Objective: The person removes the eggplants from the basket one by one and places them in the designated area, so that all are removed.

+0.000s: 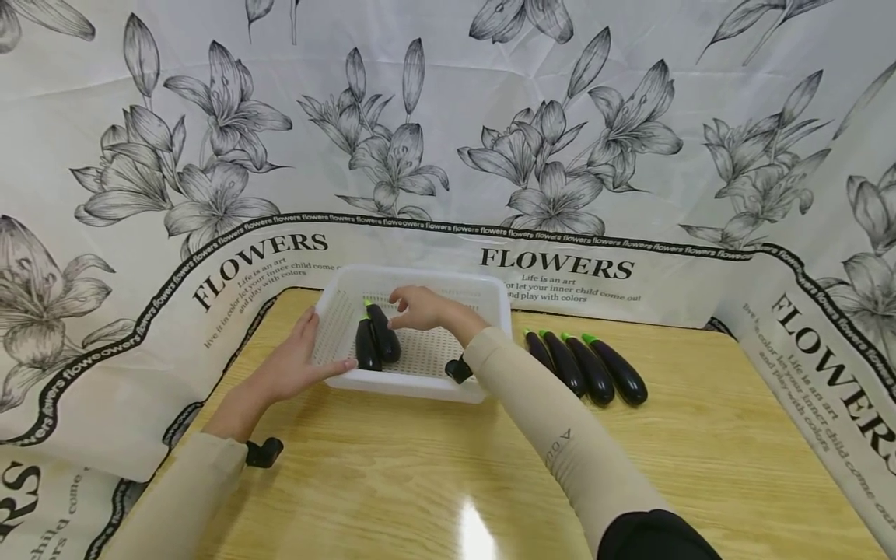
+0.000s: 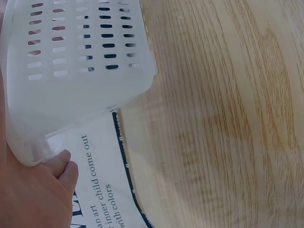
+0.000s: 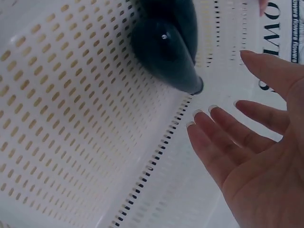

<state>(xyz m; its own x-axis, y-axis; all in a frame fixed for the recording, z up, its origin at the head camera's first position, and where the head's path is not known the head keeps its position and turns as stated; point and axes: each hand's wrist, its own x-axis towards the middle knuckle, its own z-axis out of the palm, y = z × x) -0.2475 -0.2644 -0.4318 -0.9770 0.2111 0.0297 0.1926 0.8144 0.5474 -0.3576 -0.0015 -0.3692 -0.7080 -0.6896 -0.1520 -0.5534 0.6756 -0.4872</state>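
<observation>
Left hand grips white basket, thumb and fingers clamped on its left end. Two eggplants lie inside, between left thumb and right fingers. Right hand holds nothing, fingers apart, just beside them. Four eggplants on table, right of those fingers.

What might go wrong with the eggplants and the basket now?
The two glossy dark-purple eggplants lie side by side in the white slotted plastic basket, with bare floor beside them, so they might roll. The left hand holds the basket's left end; a hard push there could perhaps slide it. The beige sleeve stretches past four long green-topped eggplants on the yellowish wood-grain table; a bump might set one rolling.
</observation>
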